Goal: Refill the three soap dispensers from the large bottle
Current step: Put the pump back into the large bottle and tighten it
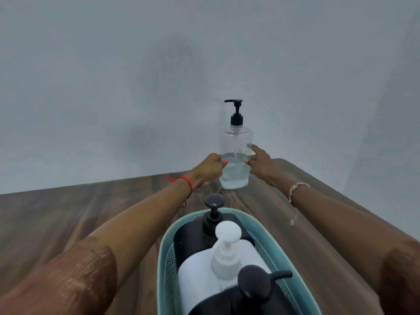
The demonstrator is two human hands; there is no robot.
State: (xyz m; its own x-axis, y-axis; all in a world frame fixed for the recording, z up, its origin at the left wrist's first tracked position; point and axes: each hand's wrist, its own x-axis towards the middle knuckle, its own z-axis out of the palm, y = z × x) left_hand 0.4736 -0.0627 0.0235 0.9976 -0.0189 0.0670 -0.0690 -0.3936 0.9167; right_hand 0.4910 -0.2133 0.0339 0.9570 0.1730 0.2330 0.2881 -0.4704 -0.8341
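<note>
Progress: barely started, by my read. Large bottle (236, 142) is upright at the far side of the table (68, 212), close to the wall (136, 64). Its black pump (236, 110) is on, so nothing is being poured. The clear liquid fills well under half of it. Left hand (210, 165) wraps the bottle's left side, fingers curled round it and thumb across the front. Right hand (259, 162) clasps the right side between thumb and fingers, forefinger lying straighter up the wall of the bottle. Both hands have hold of it low down, about at the liquid line. Can't tell whether the base is on the table or just off it. The three dispensers sit in a teal basket (163, 258) on the near part of the table, well apart from the bottle: far black dispenser (193, 237), white dispenser (197, 280) in the middle, near black dispenser (256, 298) closest to the person. All three have pump heads fitted and none is out of the basket. Their walls are opaque, so fill levels are unknown. Left to do, as I judge it: bring the bottle in, get its pump off, open each dispenser, pour three times, recap. There may not be enough liquid for all three. A red thread (187, 181) is on the left wrist and a chain bracelet (295, 189) on the right.
</note>
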